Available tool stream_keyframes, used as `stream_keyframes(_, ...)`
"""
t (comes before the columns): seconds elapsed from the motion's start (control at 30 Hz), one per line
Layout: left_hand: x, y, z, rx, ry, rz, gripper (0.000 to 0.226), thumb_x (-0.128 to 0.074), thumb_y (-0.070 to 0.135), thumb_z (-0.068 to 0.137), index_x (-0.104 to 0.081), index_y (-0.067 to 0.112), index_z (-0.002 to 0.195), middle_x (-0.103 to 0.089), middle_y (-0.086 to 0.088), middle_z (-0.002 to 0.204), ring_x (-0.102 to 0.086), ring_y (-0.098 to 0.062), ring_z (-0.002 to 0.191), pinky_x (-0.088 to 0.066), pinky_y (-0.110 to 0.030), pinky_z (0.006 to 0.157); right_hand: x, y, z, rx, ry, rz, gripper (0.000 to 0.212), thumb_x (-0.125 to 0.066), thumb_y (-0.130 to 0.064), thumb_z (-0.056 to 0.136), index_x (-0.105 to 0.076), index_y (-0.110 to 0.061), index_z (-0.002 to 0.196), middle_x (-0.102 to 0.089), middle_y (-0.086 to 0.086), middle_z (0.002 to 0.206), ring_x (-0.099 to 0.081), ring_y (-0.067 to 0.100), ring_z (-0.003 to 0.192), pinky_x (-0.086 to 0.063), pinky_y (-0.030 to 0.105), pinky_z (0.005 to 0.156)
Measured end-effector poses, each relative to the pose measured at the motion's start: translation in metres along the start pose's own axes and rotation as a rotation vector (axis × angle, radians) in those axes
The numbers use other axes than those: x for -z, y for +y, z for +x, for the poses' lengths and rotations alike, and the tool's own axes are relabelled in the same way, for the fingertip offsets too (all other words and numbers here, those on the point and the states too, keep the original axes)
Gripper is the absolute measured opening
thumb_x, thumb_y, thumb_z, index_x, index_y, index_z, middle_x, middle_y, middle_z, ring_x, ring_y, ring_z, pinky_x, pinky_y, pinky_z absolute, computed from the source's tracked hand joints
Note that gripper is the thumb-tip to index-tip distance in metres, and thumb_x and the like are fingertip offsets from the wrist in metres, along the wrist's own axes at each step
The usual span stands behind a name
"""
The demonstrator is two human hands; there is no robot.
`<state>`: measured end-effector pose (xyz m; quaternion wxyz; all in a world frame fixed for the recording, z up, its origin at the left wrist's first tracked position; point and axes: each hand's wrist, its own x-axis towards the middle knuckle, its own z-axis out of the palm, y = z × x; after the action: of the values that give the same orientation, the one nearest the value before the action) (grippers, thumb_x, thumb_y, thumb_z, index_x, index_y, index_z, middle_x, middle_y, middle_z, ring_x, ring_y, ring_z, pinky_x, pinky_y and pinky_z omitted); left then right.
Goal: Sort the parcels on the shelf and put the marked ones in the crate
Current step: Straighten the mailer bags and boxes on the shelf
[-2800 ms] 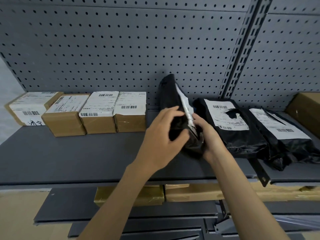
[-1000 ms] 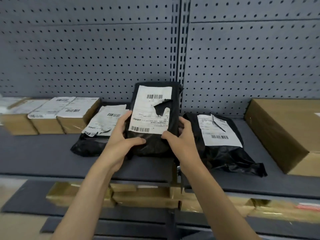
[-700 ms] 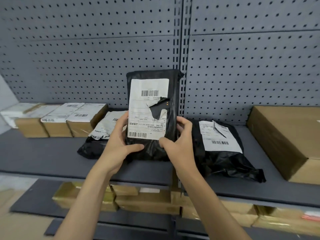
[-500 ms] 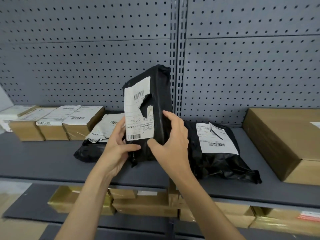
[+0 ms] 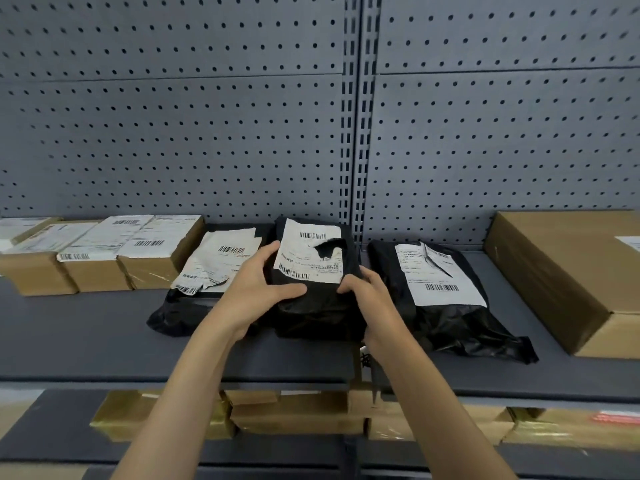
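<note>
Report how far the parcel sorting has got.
Done: small boxes sit in a row on the shelf. In hand: left hand and right hand hold the middle black bag. Left: no crate in view, nothing seen placed.

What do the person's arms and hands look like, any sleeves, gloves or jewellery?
Both forearms are bare up to the frame's lower edge: no sleeves visible. The left hand and right hand wear no gloves, and no rings, watch or bracelets show. Fingers are slender, nails short and unpainted.

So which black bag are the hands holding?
The middle black bag, held between the left hand and right hand. The black bags beside it, left and right, lie untouched.
</note>
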<state>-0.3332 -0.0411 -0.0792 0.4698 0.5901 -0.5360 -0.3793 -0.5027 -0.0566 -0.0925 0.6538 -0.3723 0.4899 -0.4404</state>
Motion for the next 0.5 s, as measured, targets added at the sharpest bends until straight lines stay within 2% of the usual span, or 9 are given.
stream_keyframes(0.03, 0.000, 0.000, 0.001, 0.007, -0.018, 0.039, 0.082, -0.077, 0.002, 0.068, -0.039, 0.021, 0.138, -0.056, 0.013, 0.126, -0.052, 0.000, 0.112, -0.042, -0.019, 0.096, 0.000, 0.003, 0.002, -0.015, 0.014, 0.008, 0.053, -0.055, -0.004, 0.079, -0.046, -0.024, 0.127, -0.061, -0.002, 0.110, -0.059, 0.017, 0.098, -0.051, 0.038, 0.089)
stream_keyframes(0.1, -0.001, -0.003, 0.001, 0.013, -0.046, 0.104, 0.083, -0.075, 0.000, 0.071, -0.035, 0.021, 0.140, -0.052, 0.017, 0.125, -0.049, 0.014, 0.098, -0.039, -0.002, 0.079, -0.001, 0.007, 0.002, -0.004, 0.022, 0.012, 0.054, -0.054, -0.001, 0.081, -0.044, -0.022, 0.129, -0.060, -0.006, 0.107, -0.058, 0.015, 0.096, -0.051, 0.034, 0.085)
stream_keyframes(0.13, -0.002, -0.004, 0.000, 0.028, -0.047, 0.113, 0.084, -0.074, 0.000, 0.072, -0.032, 0.020, 0.142, -0.050, 0.015, 0.129, -0.047, 0.015, 0.098, -0.037, 0.000, 0.077, -0.002, 0.007, 0.002, 0.010, 0.021, 0.003, 0.054, -0.054, 0.000, 0.082, -0.044, -0.021, 0.130, -0.059, -0.007, 0.106, -0.058, 0.014, 0.097, -0.051, 0.032, 0.084)
stream_keyframes(0.17, -0.002, -0.005, -0.001, 0.049, -0.042, 0.116, 0.086, -0.074, 0.001, 0.073, -0.029, 0.019, 0.144, -0.046, 0.010, 0.136, -0.045, 0.010, 0.108, -0.036, -0.004, 0.086, -0.002, 0.007, 0.001, 0.026, 0.021, -0.012, 0.054, -0.055, -0.001, 0.082, -0.043, -0.020, 0.132, -0.058, -0.008, 0.110, -0.057, 0.014, 0.101, -0.050, 0.032, 0.087)
stream_keyframes(0.23, -0.005, -0.005, -0.004, 0.064, 0.007, 0.166, 0.093, -0.075, 0.005, 0.073, -0.020, 0.019, 0.147, -0.031, 0.001, 0.149, -0.031, -0.009, 0.133, -0.028, -0.023, 0.107, 0.000, 0.004, -0.002, 0.089, 0.043, -0.076, 0.056, -0.057, -0.007, 0.085, -0.041, -0.022, 0.137, -0.051, -0.005, 0.129, -0.050, 0.016, 0.119, -0.044, 0.037, 0.102)
stream_keyframes(0.3, -0.010, -0.001, -0.006, -0.034, 0.092, 0.313, 0.096, -0.076, 0.009, 0.073, -0.016, 0.019, 0.147, -0.021, -0.004, 0.153, -0.018, -0.016, 0.140, -0.018, -0.031, 0.113, 0.011, -0.004, -0.005, 0.220, 0.125, -0.144, 0.050, -0.057, -0.012, 0.088, -0.044, -0.022, 0.134, -0.046, -0.004, 0.136, -0.043, 0.015, 0.128, -0.037, 0.038, 0.109)
stream_keyframes(0.4, -0.030, 0.015, -0.014, -0.296, 0.194, 0.404, 0.080, -0.070, 0.016, 0.079, -0.024, 0.023, 0.145, -0.019, 0.000, 0.152, -0.015, -0.008, 0.139, -0.013, -0.016, 0.107, 0.046, -0.020, -0.008, 0.426, 0.339, -0.313, 0.037, -0.054, -0.016, 0.089, -0.051, -0.021, 0.126, -0.050, -0.005, 0.130, -0.043, 0.015, 0.128, -0.036, 0.034, 0.108)
stream_keyframes(0.47, -0.051, 0.025, -0.017, -0.397, 0.143, 0.316, 0.065, -0.065, 0.020, 0.084, -0.033, 0.027, 0.140, -0.028, 0.010, 0.145, -0.023, 0.007, 0.128, -0.017, -0.007, 0.104, 0.078, -0.029, -0.003, 0.396, 0.484, -0.511, 0.040, -0.053, -0.022, 0.088, -0.051, -0.022, 0.128, -0.047, 0.004, 0.135, -0.041, 0.025, 0.129, -0.036, 0.041, 0.106)
stream_keyframes(0.5, -0.064, 0.028, -0.019, -0.395, 0.054, 0.261, 0.061, -0.063, 0.023, 0.085, -0.034, 0.029, 0.139, -0.031, 0.016, 0.142, -0.026, 0.009, 0.125, -0.022, -0.010, 0.105, 0.095, -0.032, 0.001, 0.321, 0.528, -0.616, 0.044, -0.052, -0.024, 0.088, -0.049, -0.022, 0.131, -0.044, 0.008, 0.138, -0.036, 0.031, 0.131, -0.034, 0.044, 0.106)
